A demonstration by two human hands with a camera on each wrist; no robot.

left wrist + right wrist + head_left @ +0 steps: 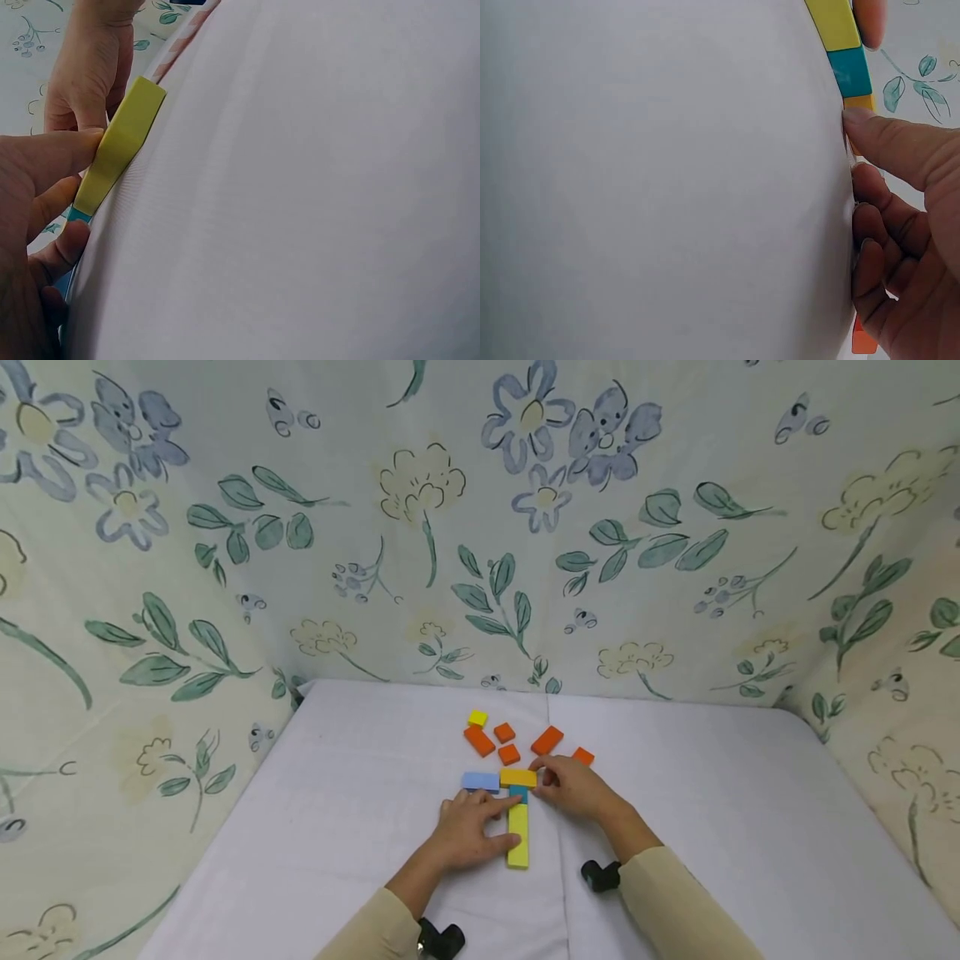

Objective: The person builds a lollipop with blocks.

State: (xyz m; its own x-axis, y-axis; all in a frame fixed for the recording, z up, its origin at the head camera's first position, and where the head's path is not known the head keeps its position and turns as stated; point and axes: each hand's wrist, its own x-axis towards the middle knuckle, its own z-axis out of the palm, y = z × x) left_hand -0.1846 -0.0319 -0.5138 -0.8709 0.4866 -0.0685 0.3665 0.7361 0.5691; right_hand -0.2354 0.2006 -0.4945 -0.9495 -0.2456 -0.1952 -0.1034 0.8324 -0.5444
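Note:
In the head view, a yellow-green block (518, 847) lies lengthwise on the white table, with a teal block (519, 792) at its far end. Beyond the teal one, an orange-yellow block (517, 777) lies crosswise, and a light blue block (481, 782) adjoins its left end. My left hand (468, 831) touches the yellow-green block with the thumb and the teal block with an outstretched index finger. The thumb and index finger of my right hand (573, 787) pinch the right end of the orange-yellow block. Its other fingers are curled in the right wrist view.
Behind the row lie orange blocks (547, 740) and a small yellow block (477, 718). One orange block (582, 756) is partly behind the right hand. Black wrist devices (600, 876) sit by both sleeves. Floral cloth (480, 527) walls the table's back and sides.

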